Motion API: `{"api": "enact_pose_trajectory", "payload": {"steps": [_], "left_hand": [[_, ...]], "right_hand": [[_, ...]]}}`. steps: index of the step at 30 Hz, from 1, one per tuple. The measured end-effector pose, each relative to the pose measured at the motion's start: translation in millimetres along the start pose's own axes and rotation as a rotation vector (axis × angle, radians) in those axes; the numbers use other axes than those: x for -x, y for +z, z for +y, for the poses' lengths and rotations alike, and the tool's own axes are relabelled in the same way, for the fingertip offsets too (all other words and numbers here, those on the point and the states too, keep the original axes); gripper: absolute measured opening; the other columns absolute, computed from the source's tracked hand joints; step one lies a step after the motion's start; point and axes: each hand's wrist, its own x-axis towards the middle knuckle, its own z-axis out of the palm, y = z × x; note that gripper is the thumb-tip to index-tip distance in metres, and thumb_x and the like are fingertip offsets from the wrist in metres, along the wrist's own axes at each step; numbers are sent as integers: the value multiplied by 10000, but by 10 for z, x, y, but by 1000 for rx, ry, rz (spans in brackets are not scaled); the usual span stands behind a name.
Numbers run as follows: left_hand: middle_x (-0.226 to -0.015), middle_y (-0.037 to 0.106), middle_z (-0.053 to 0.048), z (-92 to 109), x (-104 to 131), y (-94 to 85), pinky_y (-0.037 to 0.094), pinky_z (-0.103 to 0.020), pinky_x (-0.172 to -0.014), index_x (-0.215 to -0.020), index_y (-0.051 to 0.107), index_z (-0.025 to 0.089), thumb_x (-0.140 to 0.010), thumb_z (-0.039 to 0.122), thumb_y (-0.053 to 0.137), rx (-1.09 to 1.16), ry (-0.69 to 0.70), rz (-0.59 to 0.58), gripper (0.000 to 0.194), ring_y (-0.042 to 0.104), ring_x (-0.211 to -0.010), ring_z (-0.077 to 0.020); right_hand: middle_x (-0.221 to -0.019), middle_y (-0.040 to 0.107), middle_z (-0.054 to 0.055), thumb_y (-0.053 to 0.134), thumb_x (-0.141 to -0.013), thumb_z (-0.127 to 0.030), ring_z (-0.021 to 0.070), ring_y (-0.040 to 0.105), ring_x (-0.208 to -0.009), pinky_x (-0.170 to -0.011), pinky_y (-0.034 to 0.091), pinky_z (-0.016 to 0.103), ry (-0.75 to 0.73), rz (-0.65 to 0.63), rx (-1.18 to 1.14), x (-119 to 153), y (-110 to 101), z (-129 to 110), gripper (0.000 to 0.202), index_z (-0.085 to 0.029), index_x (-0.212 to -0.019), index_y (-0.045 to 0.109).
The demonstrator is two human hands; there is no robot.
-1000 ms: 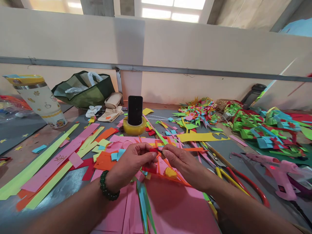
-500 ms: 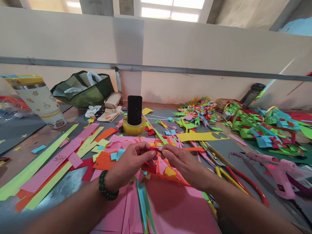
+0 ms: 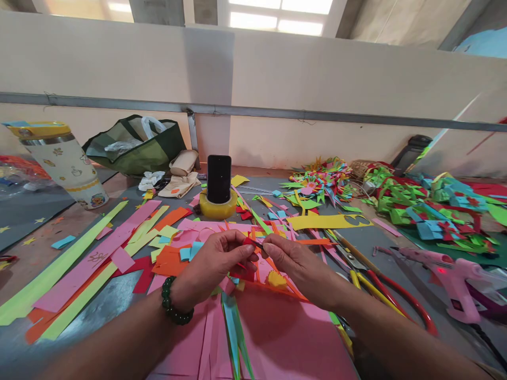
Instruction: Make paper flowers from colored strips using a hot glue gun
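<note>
My left hand (image 3: 222, 261), with a dark green bead bracelet (image 3: 174, 303) at the wrist, pinches a small piece of red paper (image 3: 248, 242). Close against it, my right hand (image 3: 297, 264) is closed on a thin dark tool (image 3: 259, 245); its tip points at the red paper, and the rest is hidden in my fingers. Below both hands lie pink paper sheets (image 3: 293, 332), orange strips and a small yellow paper piece (image 3: 276, 279). Blue and green folded strips (image 3: 233, 327) hang toward me over the pink sheets.
Long paper strips (image 3: 99, 253) cover the left side. A phone (image 3: 219, 179) stands in a yellow tape roll (image 3: 217, 207). Red-handled shears (image 3: 396, 295) and a pink glue gun (image 3: 455, 279) lie at right. A tumbler (image 3: 67, 166), a green bag (image 3: 138, 153) and paper decorations (image 3: 325, 179) stand behind.
Both hands stay almost in place. Only a slight shift of the red paper between the left fingers shows.
</note>
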Motion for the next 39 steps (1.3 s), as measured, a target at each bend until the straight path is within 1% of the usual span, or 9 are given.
{"api": "enact_pose_trajectory", "payload": {"steps": [7, 12, 16, 22, 27, 33, 39], "left_hand": [[-702, 656, -7, 16, 6, 17, 534, -198, -584, -731, 588, 131, -756, 279, 686, 43, 2, -3, 179, 636, -578, -88], [-719, 679, -19, 5, -11, 18, 525, -184, -579, -756, 564, 139, -740, 285, 709, 80, -5, 6, 206, 665, -624, -106], [-684, 680, -11, -2, -14, 21, 528, -189, -590, -748, 532, 149, -720, 288, 729, 119, 7, 18, 243, 669, -621, -110], [-687, 672, -15, 0, -16, 21, 532, -207, -567, -722, 542, 138, -721, 279, 719, 70, -3, 18, 226, 652, -584, -108], [-705, 665, -7, 5, -4, 15, 531, -217, -581, -725, 532, 144, -720, 274, 711, 58, -3, 16, 221, 649, -586, -106], [-665, 630, 16, 47, 1, 11, 495, -177, -540, -697, 524, 143, -694, 227, 708, 33, -9, 18, 202, 616, -544, -78], [-641, 607, 29, 54, 0, 30, 460, -157, -487, -690, 518, 148, -703, 191, 680, 0, -20, 26, 169, 603, -510, -72]], "right_hand": [[-736, 458, -34, 264, -971, -494, 105, 385, -652, -611, 312, 243, 2, 9, 4, -3, 19, -2, 400, -200, -777, 452], [-722, 449, -37, 257, -967, -510, 105, 383, -648, -603, 307, 243, 7, 12, 11, -3, 20, 4, 412, -201, -769, 444], [-726, 450, -35, 253, -967, -512, 106, 387, -650, -605, 311, 243, 10, 10, 23, -1, 14, -1, 411, -203, -772, 442], [-750, 463, -20, 231, -973, -495, 117, 408, -663, -603, 320, 247, 17, -10, 71, 3, 14, -13, 402, -205, -814, 461], [-745, 458, -14, 229, -969, -501, 120, 391, -653, -596, 323, 246, 18, -13, 68, 10, 6, -35, 408, -203, -798, 448], [-734, 453, -16, 234, -968, -500, 120, 398, -650, -592, 317, 247, 14, -10, 76, 15, 10, -40, 404, -202, -783, 435], [-727, 449, -25, 236, -971, -498, 116, 403, -649, -594, 309, 248, 25, -13, 85, 14, 21, -37, 400, -204, -779, 427]]}}
